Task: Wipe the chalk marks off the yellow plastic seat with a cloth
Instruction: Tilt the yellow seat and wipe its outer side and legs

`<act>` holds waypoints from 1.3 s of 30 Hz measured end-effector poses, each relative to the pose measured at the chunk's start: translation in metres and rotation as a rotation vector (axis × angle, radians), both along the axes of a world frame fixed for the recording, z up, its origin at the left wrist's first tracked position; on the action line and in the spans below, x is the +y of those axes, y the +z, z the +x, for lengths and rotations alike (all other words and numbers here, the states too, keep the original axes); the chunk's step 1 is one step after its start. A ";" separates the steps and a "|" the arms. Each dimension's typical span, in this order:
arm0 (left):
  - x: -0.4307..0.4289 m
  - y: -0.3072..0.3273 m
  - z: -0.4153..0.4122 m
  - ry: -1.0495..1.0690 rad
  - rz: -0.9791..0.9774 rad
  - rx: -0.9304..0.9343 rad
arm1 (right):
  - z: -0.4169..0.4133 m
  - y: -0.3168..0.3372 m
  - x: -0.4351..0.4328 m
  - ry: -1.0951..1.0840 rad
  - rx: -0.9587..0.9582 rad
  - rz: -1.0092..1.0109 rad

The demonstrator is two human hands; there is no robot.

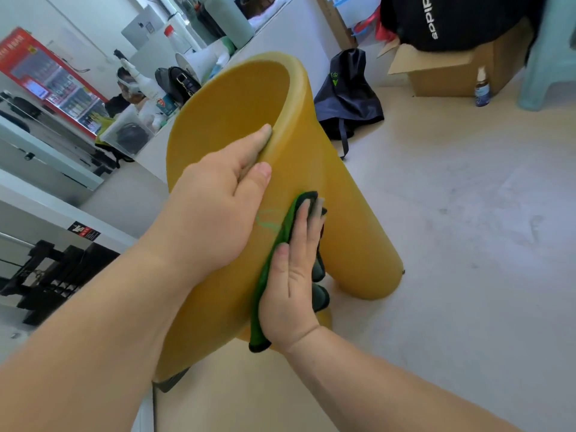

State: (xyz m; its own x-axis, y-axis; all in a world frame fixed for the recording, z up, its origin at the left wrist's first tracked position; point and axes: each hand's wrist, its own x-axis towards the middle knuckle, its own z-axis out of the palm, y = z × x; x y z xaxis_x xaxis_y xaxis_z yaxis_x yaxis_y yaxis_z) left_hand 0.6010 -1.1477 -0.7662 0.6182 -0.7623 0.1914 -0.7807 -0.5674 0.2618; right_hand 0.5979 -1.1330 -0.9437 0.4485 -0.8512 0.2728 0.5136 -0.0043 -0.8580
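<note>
The yellow plastic seat (237, 113) stands tilted in the middle of the view, its hollow top facing up and left, its legs reaching to the floor at the right. My left hand (215, 210) grips the seat's rim, fingers inside the hollow and thumb on the outer wall. A faint green chalk mark (267, 220) shows on the outer wall just right of that hand. My right hand (293, 272) lies flat on a green cloth (265, 285), pressing it against the wall right beside the mark.
A dark bag (346, 95) lies on the pale floor behind the seat. A cardboard box (448, 67) and a small bottle (482, 88) stand at the back right. White counters (131, 194) with clutter run along the left; a person sits there, far off.
</note>
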 end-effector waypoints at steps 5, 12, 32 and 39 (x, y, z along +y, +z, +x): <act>-0.068 0.001 0.012 0.018 -0.090 0.008 | 0.001 0.026 -0.066 -0.110 -0.091 -0.093; -0.128 -0.007 0.012 0.012 -0.079 0.097 | 0.031 -0.009 -0.183 0.232 -0.045 0.194; -0.070 -0.003 -0.001 0.006 -0.071 0.126 | 0.027 -0.007 -0.154 0.223 0.012 0.272; -0.052 -0.003 0.001 -0.007 -0.126 0.196 | 0.004 0.044 -0.147 0.057 -0.096 -0.063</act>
